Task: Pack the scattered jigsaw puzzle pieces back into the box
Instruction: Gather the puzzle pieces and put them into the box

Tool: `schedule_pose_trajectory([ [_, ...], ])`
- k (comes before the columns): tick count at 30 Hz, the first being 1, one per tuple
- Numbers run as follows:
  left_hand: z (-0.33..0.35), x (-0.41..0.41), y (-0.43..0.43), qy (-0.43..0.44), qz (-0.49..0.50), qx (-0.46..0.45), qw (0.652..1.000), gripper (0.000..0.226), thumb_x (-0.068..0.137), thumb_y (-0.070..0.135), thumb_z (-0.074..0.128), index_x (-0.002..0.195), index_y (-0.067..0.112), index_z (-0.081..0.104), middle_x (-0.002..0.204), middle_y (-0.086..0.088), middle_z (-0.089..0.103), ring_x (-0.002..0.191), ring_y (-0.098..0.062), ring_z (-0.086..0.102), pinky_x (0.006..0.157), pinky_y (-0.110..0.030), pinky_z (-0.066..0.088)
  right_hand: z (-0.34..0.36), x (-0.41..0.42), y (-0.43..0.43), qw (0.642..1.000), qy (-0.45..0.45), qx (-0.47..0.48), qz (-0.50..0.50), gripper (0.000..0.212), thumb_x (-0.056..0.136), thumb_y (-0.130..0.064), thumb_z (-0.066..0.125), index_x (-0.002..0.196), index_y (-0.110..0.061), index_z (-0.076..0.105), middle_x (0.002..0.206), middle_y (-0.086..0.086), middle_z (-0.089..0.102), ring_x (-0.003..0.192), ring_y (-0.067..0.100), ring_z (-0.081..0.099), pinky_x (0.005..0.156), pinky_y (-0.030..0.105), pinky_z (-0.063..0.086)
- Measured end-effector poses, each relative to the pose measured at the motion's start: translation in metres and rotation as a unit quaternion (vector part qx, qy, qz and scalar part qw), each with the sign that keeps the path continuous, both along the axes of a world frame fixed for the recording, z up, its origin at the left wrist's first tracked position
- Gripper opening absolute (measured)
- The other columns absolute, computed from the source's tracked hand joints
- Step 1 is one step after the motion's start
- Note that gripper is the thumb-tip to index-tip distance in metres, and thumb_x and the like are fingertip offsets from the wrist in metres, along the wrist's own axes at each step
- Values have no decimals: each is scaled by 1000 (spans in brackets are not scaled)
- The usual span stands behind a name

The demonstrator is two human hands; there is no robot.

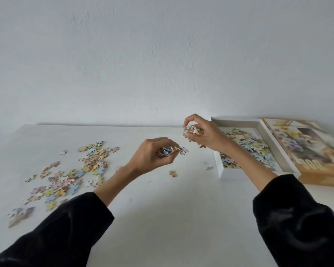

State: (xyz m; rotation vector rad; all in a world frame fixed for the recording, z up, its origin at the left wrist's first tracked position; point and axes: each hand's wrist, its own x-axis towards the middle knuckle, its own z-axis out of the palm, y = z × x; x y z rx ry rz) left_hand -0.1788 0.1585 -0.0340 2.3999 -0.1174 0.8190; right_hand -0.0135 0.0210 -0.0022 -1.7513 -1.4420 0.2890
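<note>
Pastel jigsaw pieces (69, 176) lie scattered over the left part of the white table (162, 209). My left hand (152, 155) hovers above the table's middle, shut on a bunch of pieces. My right hand (202, 134) is raised just left of the open white box (266, 135), shut on another bunch of pieces. The box sits at the right rear and holds a heap of pieces (247, 149). Two stray pieces, one (173, 173) tan and one (208, 167) pale, lie on the table between my hands and the box.
The box lid (308, 151), printed with a flower picture, lies right of the box near the table's right side. A white wall (162, 54) rises directly behind the table. Black sleeves cover both forearms.
</note>
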Motion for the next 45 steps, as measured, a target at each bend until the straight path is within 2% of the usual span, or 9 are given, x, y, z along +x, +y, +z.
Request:
schedule_pose_trajectory([
  [5,9,50,-40,4,-30,9,999,17,83,24,60,91,12,69,79,2,67,64,-14,58,57,-28,47,3,47,-40,999,-13,0,-41,20,85,-26,62,100,-25,50,80,8,65,73,32,63,64,43,49],
  [9,13,92,-66,9,-57,10,998,25,83,32,58,92,11,69,81,0,69,67,-16,61,59,-34,50,4,82,-63,997,-29,-5,-73,20,87,-22,61,104,-18,51,85,6,64,55,4,54,53,16,36],
  [12,12,122,-85,18,-72,14,997,29,82,34,58,95,11,69,86,-2,71,73,-15,65,63,-32,52,-1,108,-75,996,-32,-16,-86,19,87,-26,61,102,-27,50,81,13,63,53,31,47,54,28,34],
  [18,1,172,-116,33,-108,23,993,24,81,29,60,94,11,70,86,-1,72,68,-2,57,63,-15,47,-14,145,-90,996,-32,-23,-81,22,85,-36,59,103,-28,49,81,16,63,60,39,50,55,29,32],
  [20,-1,183,-123,42,-118,29,992,24,82,28,60,95,11,70,86,-2,72,64,-3,55,60,-9,42,-18,154,-93,996,-28,-22,-76,24,84,-40,58,103,-29,48,85,16,62,62,38,50,56,29,33],
  [29,-19,203,-130,65,-131,54,988,25,82,29,60,96,10,70,89,-3,72,74,-14,65,68,-29,51,-31,167,-97,997,-3,-31,-76,22,88,-20,59,107,-12,51,104,4,61,55,-3,49,57,10,36],
  [34,-21,207,-128,107,-144,86,980,29,84,38,57,97,15,68,91,0,68,74,-11,61,66,-20,44,-39,170,-98,994,-29,-24,-98,25,83,-33,63,104,-23,54,97,-4,64,84,18,62,78,38,48],
  [39,-20,210,-124,144,-162,131,967,35,80,48,60,98,20,70,100,4,67,90,-11,62,75,-35,52,-39,171,-97,993,-36,3,-109,20,83,-26,66,100,-17,61,96,1,61,89,15,57,75,27,46],
  [45,-20,204,-121,154,-168,134,964,29,80,35,68,104,18,68,104,2,68,94,-14,63,77,-32,51,-38,168,-95,993,-38,9,-114,15,91,-21,55,100,-12,63,95,3,65,92,16,59,82,27,44],
])
